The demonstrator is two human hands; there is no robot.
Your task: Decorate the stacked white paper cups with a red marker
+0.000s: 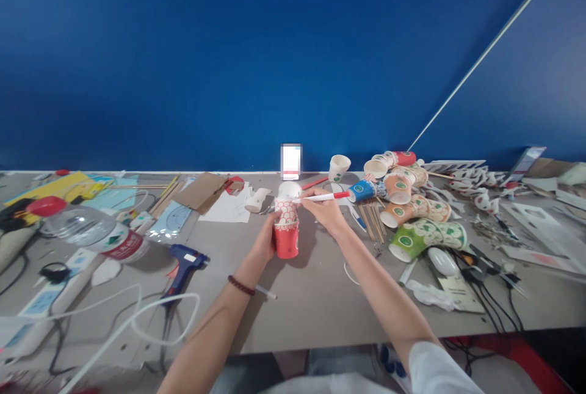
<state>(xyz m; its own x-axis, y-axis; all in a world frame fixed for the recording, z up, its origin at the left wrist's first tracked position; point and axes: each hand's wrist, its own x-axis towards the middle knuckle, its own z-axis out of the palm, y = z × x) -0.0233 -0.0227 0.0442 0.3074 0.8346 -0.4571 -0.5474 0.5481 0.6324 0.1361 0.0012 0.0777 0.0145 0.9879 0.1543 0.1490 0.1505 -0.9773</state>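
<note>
My left hand [267, 236] is wrapped round the side of a red-and-white patterned paper cup assembly [287, 241], two cups joined end to end and held upright above the table. A white paper piece [290, 190] shows at its top. My right hand [323, 206] holds a white marker with a red end [330, 197], its other end pointing left at the upper part of the cups. Whether that tip touches the paper is too small to tell. The fingertips of my left hand are partly hidden behind the cups.
A blue glue gun [184, 269] and a red-capped water bottle [98, 232] lie left. Several joined paper cups [407, 240], wooden sticks [372, 222] and a white mouse [443, 261] are right. A lit phone [292, 160] leans against the blue wall; a white cup [339, 167] stands nearby.
</note>
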